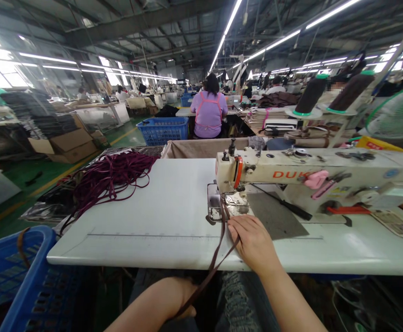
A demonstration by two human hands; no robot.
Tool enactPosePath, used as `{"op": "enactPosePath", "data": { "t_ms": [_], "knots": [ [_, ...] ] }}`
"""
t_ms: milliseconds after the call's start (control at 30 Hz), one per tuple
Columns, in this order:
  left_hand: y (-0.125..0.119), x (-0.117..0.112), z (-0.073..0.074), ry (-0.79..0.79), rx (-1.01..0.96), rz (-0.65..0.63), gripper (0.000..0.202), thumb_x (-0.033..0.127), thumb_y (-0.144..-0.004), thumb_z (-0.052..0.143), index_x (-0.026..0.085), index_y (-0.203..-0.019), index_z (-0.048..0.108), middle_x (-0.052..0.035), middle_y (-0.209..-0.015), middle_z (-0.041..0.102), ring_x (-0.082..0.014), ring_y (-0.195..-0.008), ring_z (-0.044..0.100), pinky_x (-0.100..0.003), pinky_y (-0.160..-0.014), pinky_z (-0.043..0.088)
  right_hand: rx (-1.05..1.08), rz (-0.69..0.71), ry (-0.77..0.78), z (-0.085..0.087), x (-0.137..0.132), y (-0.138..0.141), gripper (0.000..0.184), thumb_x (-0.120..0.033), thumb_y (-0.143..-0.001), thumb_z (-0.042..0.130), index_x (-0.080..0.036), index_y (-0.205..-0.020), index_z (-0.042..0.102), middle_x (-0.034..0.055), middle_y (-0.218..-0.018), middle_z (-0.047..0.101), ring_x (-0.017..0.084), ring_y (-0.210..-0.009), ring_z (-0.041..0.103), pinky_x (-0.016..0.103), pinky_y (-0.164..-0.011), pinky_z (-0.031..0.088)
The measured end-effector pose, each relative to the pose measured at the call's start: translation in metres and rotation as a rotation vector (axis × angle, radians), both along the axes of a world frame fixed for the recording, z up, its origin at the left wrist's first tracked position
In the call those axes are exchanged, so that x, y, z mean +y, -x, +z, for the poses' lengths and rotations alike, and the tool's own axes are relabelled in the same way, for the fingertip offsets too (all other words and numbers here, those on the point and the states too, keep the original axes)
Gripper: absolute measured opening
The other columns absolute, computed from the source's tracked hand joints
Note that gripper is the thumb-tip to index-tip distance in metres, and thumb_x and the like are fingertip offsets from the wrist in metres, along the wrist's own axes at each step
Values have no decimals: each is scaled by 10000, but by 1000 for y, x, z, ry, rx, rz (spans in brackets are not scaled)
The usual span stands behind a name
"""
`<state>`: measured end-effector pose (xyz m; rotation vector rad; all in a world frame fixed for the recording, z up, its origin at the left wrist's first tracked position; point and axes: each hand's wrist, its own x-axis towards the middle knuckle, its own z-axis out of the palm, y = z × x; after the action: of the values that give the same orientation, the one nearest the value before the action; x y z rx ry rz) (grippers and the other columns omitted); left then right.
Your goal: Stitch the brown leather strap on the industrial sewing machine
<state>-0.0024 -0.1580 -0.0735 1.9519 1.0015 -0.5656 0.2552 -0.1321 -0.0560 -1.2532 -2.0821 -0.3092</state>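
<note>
A cream sewing machine point(291, 173) stands on a white table point(153, 216). A narrow dark brown strap point(222, 233) runs from under its presser foot point(226, 203) down over the table's front edge. My right hand point(253, 242) lies on the table just in front of the needle plate, fingers pressed on the strap. My left hand point(178, 299) is below the table edge, closed round the strap's lower part; its fingers are mostly hidden.
A heap of maroon straps point(113, 177) lies at the table's back left. A blue basket point(21, 276) stands at my lower left. Thread cones point(312, 94) and a fan point(398, 115) sit behind the machine. A person in purple point(208, 113) sits ahead beside another blue crate point(163, 130).
</note>
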Motion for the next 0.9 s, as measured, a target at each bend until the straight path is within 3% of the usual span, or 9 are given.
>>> {"op": "enactPosePath", "data": {
  "t_ms": [100,200,300,367,467,567,633,767,900],
  "knots": [
    [9,-2,24,-43,51,89,298,380,-905,614,200,-1050,802,-153,-1042,799,-397,-989,755,-532,-901,579,6,0,17,0,-1,0,256,-273,-1083,517,-188,-1103,758,69,-1141,776,212,-1055,704,425,-1073,488],
    [20,-4,52,31,-89,200,299,349,-936,516,207,-907,777,-78,-955,806,-295,-895,750,-390,-823,554,11,3,20,1,-1,1,248,-267,-1079,522,-191,-1109,757,69,-1144,774,206,-1059,704,419,-1077,487],
    [19,-7,69,-35,-288,355,302,322,-960,476,212,-873,743,-16,-906,791,-203,-858,716,-293,-783,507,7,3,30,1,0,1,246,-269,-1079,524,-190,-1100,755,64,-1138,775,208,-1062,701,415,-1078,481],
    [11,-6,71,-190,-395,443,265,320,-963,499,213,-923,738,-9,-899,775,-190,-854,695,-287,-782,497,10,5,31,1,0,1,243,-274,-1080,526,-190,-1107,753,57,-1138,775,211,-1060,700,420,-1081,473],
    [-8,7,63,-454,-528,500,237,235,-938,535,209,-1074,727,-33,-1020,762,-197,-949,681,-320,-905,506,15,16,24,2,-1,0,245,-269,-1085,519,-195,-1123,749,53,-1143,775,213,-1058,700,421,-1079,463],
    [-29,31,49,-611,-600,465,293,193,-918,589,191,-1187,705,-70,-1102,725,-217,-1043,656,-364,-1016,502,11,24,17,3,-2,0,253,-269,-1092,503,-204,-1105,747,54,-1137,777,213,-1056,701,418,-1072,459],
    [-42,50,43,-702,-590,375,367,217,-918,640,220,-1281,691,-81,-1149,687,-241,-1118,625,-397,-1064,494,11,23,12,3,-2,0,263,-272,-1096,490,-205,-1094,744,57,-1134,776,213,-1051,701,415,-1068,457],
    [-54,84,47,-848,-424,152,355,356,-961,670,279,-1306,705,-99,-1221,636,-288,-1179,587,-443,-1091,491,1,24,7,4,-2,0,283,-268,-1102,461,-195,-1091,734,67,-1120,775,211,-1040,699,403,-1054,460],
    [-33,109,64,-921,-43,216,355,369,-1029,554,147,-1268,694,-179,-1228,653,-344,-1209,601,-471,-1068,501,-1,25,43,4,-2,0,288,-261,-1106,449,-209,-1099,732,59,-1140,770,209,-1060,698,409,-1072,451]
  ]
}}
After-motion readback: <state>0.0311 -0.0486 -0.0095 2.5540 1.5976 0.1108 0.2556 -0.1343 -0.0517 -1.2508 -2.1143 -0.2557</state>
